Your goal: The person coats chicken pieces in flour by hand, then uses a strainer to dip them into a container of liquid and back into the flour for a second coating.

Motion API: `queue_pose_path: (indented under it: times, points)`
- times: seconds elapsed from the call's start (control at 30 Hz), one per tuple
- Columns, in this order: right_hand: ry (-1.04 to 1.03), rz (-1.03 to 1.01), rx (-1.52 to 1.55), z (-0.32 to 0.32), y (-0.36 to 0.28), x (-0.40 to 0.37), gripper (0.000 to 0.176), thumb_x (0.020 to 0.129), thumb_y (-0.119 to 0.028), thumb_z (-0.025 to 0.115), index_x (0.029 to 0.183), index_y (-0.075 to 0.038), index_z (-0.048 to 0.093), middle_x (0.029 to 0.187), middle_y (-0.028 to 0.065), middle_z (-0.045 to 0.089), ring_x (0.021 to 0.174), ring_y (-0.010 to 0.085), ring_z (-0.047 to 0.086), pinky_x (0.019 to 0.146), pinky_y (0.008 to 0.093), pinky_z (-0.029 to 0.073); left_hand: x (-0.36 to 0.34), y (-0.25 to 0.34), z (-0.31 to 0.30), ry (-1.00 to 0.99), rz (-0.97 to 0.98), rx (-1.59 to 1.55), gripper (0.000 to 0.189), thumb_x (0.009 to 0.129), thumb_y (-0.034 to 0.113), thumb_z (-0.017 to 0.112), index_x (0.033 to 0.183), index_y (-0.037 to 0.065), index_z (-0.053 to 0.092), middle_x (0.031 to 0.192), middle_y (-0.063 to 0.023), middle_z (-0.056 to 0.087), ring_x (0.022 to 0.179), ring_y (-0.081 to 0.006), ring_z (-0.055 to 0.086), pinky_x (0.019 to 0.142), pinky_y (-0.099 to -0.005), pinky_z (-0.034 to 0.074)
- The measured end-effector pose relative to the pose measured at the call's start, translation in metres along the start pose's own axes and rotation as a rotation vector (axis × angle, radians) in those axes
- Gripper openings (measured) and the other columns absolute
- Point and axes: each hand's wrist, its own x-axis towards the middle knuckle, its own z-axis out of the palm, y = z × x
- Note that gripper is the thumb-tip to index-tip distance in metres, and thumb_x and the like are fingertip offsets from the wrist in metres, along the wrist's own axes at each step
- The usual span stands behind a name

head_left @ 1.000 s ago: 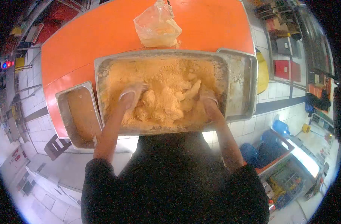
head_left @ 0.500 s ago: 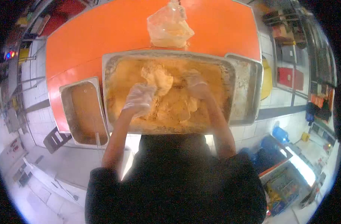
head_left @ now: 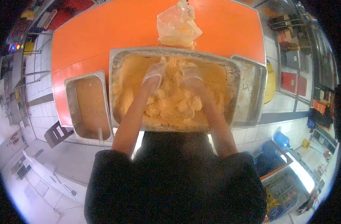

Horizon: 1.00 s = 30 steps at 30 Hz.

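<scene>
L hand (head_left: 154,74) & R hand (head_left: 191,74) moved together at tray's (head_left: 114,93) far side — fingers buried in flour (head_left: 170,108), grip unclear; prob. still mixing.

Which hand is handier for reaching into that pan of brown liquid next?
Probably the left. The left hand lies in the big tray of flour on the side next to the pan of brown liquid; the right hand sits farther off and would have to cross over it.
</scene>
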Motion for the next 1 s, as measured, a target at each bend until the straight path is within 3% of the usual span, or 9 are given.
queue_pose_path:
  times: [0.17, 0.23, 0.37, 0.43, 0.47, 0.53, 0.83, 0.9, 1.0]
  points:
    - [0.042, -0.276, -0.147, -0.051, -0.005, -0.060, 0.024, 0.082, -0.022, 0.051, 0.098, -0.006, 0.058, 0.094, 0.0168, 0.059, 0.091, 0.0318, 0.054, 0.082, 0.0422, 0.042, -0.069, 0.048, -0.036, 0.005, -0.108, -0.387, 0.037, 0.086, 0.025, 0.050, 0.120, 0.012, 0.053, 0.119, -0.0109, 0.054, 0.107, -0.0281, 0.051, 0.095, -0.0380, 0.037]
    - [-0.044, -0.230, 0.043, -0.046, -0.001, -0.089, 0.026, 0.085, -0.027, 0.048, 0.097, -0.006, 0.059, 0.093, 0.0181, 0.061, 0.089, 0.0343, 0.056, 0.081, 0.0446, 0.043, -0.094, 0.014, -0.042, 0.153, 0.874, 0.876, 0.041, 0.088, 0.028, 0.050, 0.125, 0.013, 0.047, 0.122, -0.0081, 0.052, 0.107, -0.0271, 0.051, 0.096, -0.0382, 0.036]
    - [-0.249, -0.176, -0.203, -0.074, -0.015, -0.099, 0.020, 0.082, -0.018, 0.047, 0.093, -0.005, 0.059, 0.089, 0.0195, 0.061, 0.090, 0.0325, 0.057, 0.080, 0.0443, 0.044, -0.126, -0.015, -0.059, -0.128, 0.634, 0.594, 0.040, 0.089, 0.024, 0.047, 0.128, 0.012, 0.044, 0.124, -0.0080, 0.050, 0.108, -0.0269, 0.049, 0.098, -0.0388, 0.035]
    - [-0.428, 0.005, -0.392, -0.091, -0.017, -0.095, 0.021, 0.081, -0.016, 0.047, 0.093, -0.004, 0.059, 0.089, 0.0212, 0.060, 0.091, 0.0332, 0.057, 0.081, 0.0444, 0.044, -0.109, -0.076, -0.047, -0.267, 0.110, -0.386, 0.039, 0.090, 0.018, 0.044, 0.128, 0.012, 0.044, 0.124, -0.0097, 0.050, 0.112, -0.0280, 0.047, 0.099, -0.0401, 0.033]
    - [-0.231, 0.159, -0.147, -0.083, 0.004, -0.091, 0.023, 0.080, -0.015, 0.047, 0.096, -0.003, 0.059, 0.092, 0.0238, 0.059, 0.094, 0.0343, 0.056, 0.084, 0.0447, 0.043, -0.099, -0.070, -0.049, -0.269, 0.114, -0.385, 0.039, 0.090, 0.018, 0.044, 0.128, 0.012, 0.044, 0.124, -0.0097, 0.050, 0.112, -0.0280, 0.047, 0.099, -0.0401, 0.033]
    - [-0.035, 0.311, 0.096, -0.056, 0.035, -0.075, 0.026, 0.080, -0.015, 0.047, 0.099, -0.002, 0.059, 0.095, 0.0263, 0.058, 0.097, 0.0354, 0.055, 0.087, 0.0449, 0.042, -0.081, -0.049, -0.050, 0.218, 0.370, 0.923, 0.036, 0.090, 0.018, 0.044, 0.125, 0.009, 0.047, 0.123, -0.0113, 0.051, 0.113, -0.0291, 0.047, 0.100, -0.0393, 0.034]
    - [0.427, -0.347, -0.113, 0.033, 0.047, -0.032, 0.035, 0.078, -0.015, 0.049, 0.111, -0.006, 0.055, 0.096, 0.0179, 0.060, 0.091, 0.0352, 0.055, 0.081, 0.0414, 0.042, -0.021, 0.038, -0.003, -0.142, 0.190, -0.108, 0.037, 0.091, 0.020, 0.041, 0.123, 0.004, 0.048, 0.126, -0.0119, 0.050, 0.113, -0.0282, 0.048, 0.100, -0.0370, 0.037]
    - [-0.388, -0.284, -0.198, -0.037, 0.005, -0.054, 0.030, 0.078, -0.016, 0.050, 0.106, -0.004, 0.056, 0.089, 0.0168, 0.060, 0.088, 0.0340, 0.055, 0.078, 0.0405, 0.043, -0.049, 0.044, -0.015, -0.220, 0.270, -0.053, 0.037, 0.091, 0.021, 0.040, 0.123, 0.003, 0.048, 0.127, -0.0120, 0.050, 0.113, -0.0279, 0.048, 0.099, -0.0367, 0.037]
    - [-0.305, -0.307, -0.164, -0.075, -0.016, -0.096, 0.026, 0.078, -0.016, 0.051, 0.100, -0.004, 0.056, 0.086, 0.0160, 0.059, 0.086, 0.0332, 0.055, 0.077, 0.0403, 0.043, -0.093, 0.060, -0.039, -0.448, 0.433, 0.241, 0.038, 0.091, 0.022, 0.039, 0.123, 0.003, 0.048, 0.127, -0.0121, 0.049, 0.113, -0.0274, 0.049, 0.099, -0.0363, 0.038]
